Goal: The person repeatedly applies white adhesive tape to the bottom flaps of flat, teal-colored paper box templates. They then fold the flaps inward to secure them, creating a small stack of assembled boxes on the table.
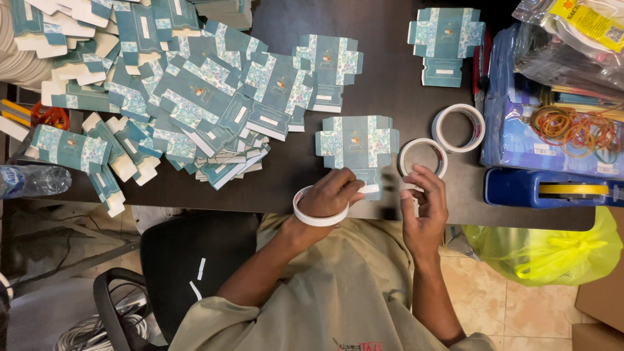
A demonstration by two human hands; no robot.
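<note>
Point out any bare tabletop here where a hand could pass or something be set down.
Bare dark table lies between the heap of flat cartons and the lone carton at the far edge. A smaller strip sits right of the right hand, below the tape rolls. The left side is crowded.
</note>
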